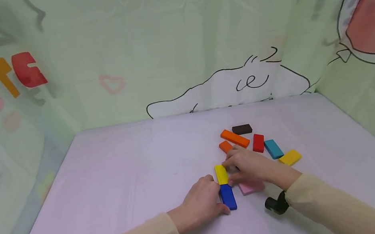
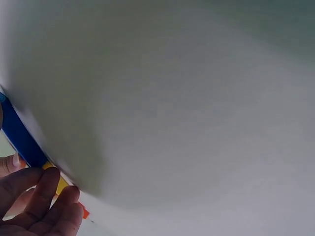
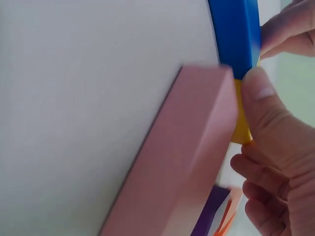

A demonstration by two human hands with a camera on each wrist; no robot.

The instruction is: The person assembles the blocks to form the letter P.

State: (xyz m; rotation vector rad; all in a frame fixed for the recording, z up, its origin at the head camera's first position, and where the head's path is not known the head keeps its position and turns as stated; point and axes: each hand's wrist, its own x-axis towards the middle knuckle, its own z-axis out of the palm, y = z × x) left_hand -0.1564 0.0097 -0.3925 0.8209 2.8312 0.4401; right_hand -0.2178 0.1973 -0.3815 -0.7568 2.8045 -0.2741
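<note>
A yellow block and a blue block lie end to end in one line on the table. My left hand holds the blue block, its thumb by the near end and its fingers along the left side. My right hand pinches the yellow block, with the thumb near the joint between the two. In the right wrist view, the right thumb touches that joint. Close beside them lies a pink block, partly under the right hand in the head view.
Beyond the right hand lie two orange blocks, a dark brown block, a red block, a teal block and another yellow block. A purple block shows in the right wrist view. A printed cloth hangs behind the table.
</note>
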